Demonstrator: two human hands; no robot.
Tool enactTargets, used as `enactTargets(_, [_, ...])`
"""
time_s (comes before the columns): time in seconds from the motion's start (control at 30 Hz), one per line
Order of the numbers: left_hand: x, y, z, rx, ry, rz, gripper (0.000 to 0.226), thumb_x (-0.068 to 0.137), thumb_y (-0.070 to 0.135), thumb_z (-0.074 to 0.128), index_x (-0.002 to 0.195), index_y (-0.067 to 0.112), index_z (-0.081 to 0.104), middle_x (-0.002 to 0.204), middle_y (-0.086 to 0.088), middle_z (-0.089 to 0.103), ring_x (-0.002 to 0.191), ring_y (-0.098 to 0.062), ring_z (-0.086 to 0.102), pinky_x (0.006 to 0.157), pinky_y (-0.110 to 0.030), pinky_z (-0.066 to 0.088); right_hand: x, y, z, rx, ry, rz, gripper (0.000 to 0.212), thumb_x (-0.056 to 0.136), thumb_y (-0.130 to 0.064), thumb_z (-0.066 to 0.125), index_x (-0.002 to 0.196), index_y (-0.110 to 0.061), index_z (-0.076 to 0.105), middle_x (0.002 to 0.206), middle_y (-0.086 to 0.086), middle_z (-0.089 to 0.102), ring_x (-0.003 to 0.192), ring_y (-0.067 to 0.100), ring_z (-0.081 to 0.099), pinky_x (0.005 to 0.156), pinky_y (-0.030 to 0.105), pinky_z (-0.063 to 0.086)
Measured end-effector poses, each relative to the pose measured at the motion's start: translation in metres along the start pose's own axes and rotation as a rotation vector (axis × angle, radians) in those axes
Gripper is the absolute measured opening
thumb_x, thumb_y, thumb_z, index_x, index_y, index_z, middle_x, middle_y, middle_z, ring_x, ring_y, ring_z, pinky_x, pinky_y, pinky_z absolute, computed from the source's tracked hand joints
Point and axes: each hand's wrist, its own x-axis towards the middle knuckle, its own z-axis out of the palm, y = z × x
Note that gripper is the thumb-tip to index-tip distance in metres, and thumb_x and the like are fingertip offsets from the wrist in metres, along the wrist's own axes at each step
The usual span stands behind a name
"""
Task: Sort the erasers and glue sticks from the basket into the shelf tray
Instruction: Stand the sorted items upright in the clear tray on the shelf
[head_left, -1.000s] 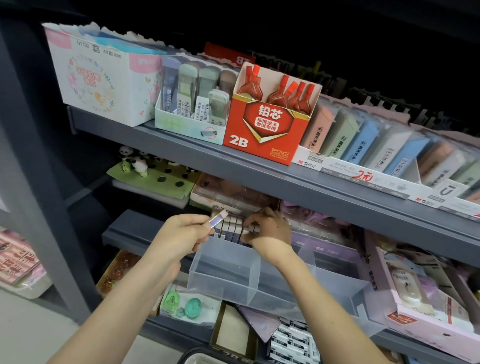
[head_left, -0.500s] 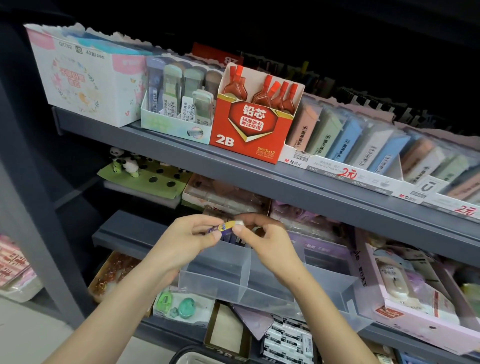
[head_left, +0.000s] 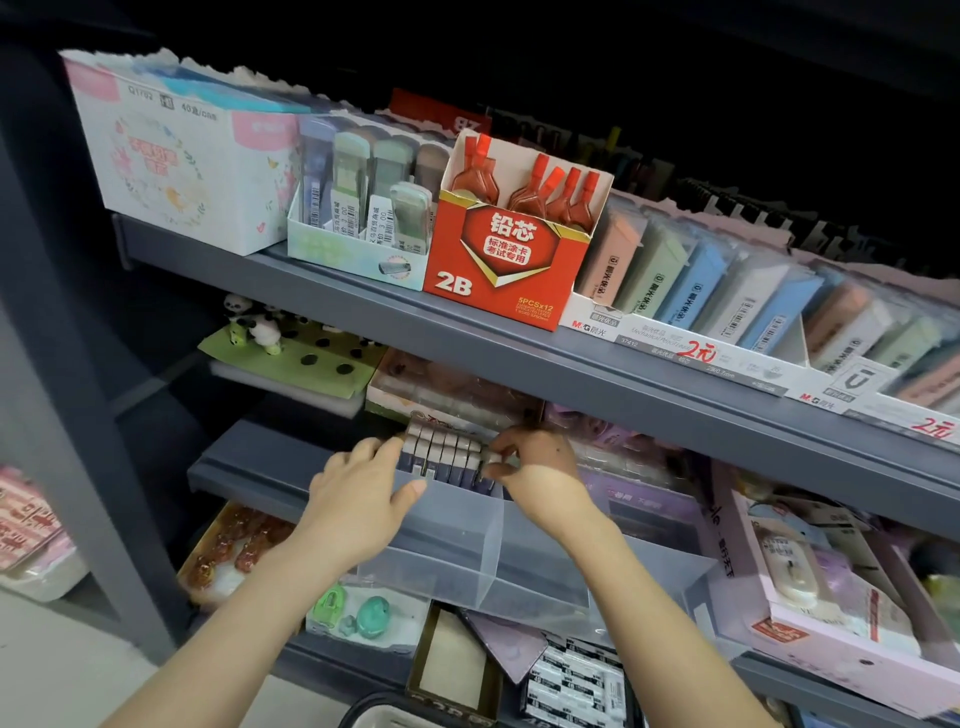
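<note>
Backdrop: grey steel shop shelving (head_left: 363, 306). Middle tier carries the clear plastic divided shelf tray (head_left: 452, 525); purple-and-white wrapped erasers (head_left: 441, 453) stand in a row at its back. I read the left hand (head_left: 358, 499), fingers flat against the row's left end, as a backstop. Opposite, the right hand (head_left: 535, 467) pinches the end eraser (head_left: 491, 458), seating it so the row packs tight.

The upper grey shelf (head_left: 467, 358) is carrying a row of cartons standing side by side: a white floral box (head_left: 171, 171) at the left, a pale box of lead cases (head_left: 358, 249), a red 2B box (head_left: 504, 265) and a long white display of pastel packs (head_left: 701, 338). The middle shelf (head_left: 244, 467) is holding a green card with panda figures (head_left: 296, 358), a clear tray (head_left: 452, 530) near its front and, seemingly, a pink carton (head_left: 831, 639) at the right.
</note>
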Motion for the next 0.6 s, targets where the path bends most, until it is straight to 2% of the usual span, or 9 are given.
enactTargets(0.07, [0.000,-0.002,0.003,0.044,-0.036,0.010,0.061,0.100,0.047,0.031,0.151,0.020,0.011,0.156,-0.001,0.018,0.137,-0.029,0.025,0.108,-0.039,0.028,0.003,0.002,0.004,-0.037,0.027,-0.018,0.024,0.084,-0.022,0.066,0.108,-0.020,0.070,0.118,-0.002,0.065,0.118,0.021,0.050,0.097,0.024,0.035])
enactTargets(0.13, [0.000,-0.003,0.005,0.066,-0.064,0.020,0.064,0.099,0.047,0.030,0.152,0.020,0.006,0.157,0.001,0.014,0.139,-0.028,0.023,0.110,-0.039,0.027,0.005,0.003,0.006,-0.033,0.081,-0.009,0.022,0.080,-0.028,0.070,0.102,-0.025,0.071,0.120,-0.006,0.062,0.118,0.019,0.047,0.095,0.024,0.033])
enactTargets(0.23, [0.001,-0.003,0.009,0.055,-0.079,0.031,0.066,0.099,0.048,0.031,0.152,0.021,0.003,0.159,0.002,0.012,0.140,-0.028,0.022,0.110,-0.040,0.026,0.008,0.004,0.009,0.052,0.098,0.079,0.014,0.074,-0.031,0.076,0.084,-0.034,0.068,0.110,-0.009,0.063,0.111,0.018,0.051,0.088,0.025,0.039])
enactTargets(0.3, [0.002,-0.004,0.011,0.052,-0.072,0.033,0.066,0.099,0.048,0.032,0.152,0.020,0.003,0.159,0.002,0.012,0.140,-0.028,0.022,0.110,-0.040,0.026,0.011,0.004,0.012,0.121,0.071,0.130,0.019,0.071,-0.031,0.078,0.078,-0.036,0.061,0.104,-0.008,0.063,0.105,0.018,0.054,0.084,0.026,0.043])
enactTargets(0.5, [-0.001,-0.004,0.009,0.008,-0.013,0.028,0.063,0.100,0.044,0.032,0.152,0.020,0.006,0.158,-0.002,0.016,0.139,-0.029,0.023,0.110,-0.040,0.027,0.012,0.009,0.015,0.140,0.047,0.131,0.021,0.072,-0.037,0.076,0.083,-0.037,0.059,0.112,-0.004,0.061,0.109,0.020,0.053,0.090,0.029,0.044])
enactTargets(0.6, [-0.010,-0.007,0.002,-0.045,0.084,0.044,0.059,0.100,0.039,0.035,0.151,0.018,0.014,0.153,-0.008,0.026,0.135,-0.031,0.030,0.108,-0.041,0.030,-0.008,0.009,0.006,0.236,0.102,0.103,0.026,0.074,-0.041,0.076,0.094,-0.030,0.065,0.110,-0.005,0.064,0.107,0.019,0.055,0.090,0.031,0.046])
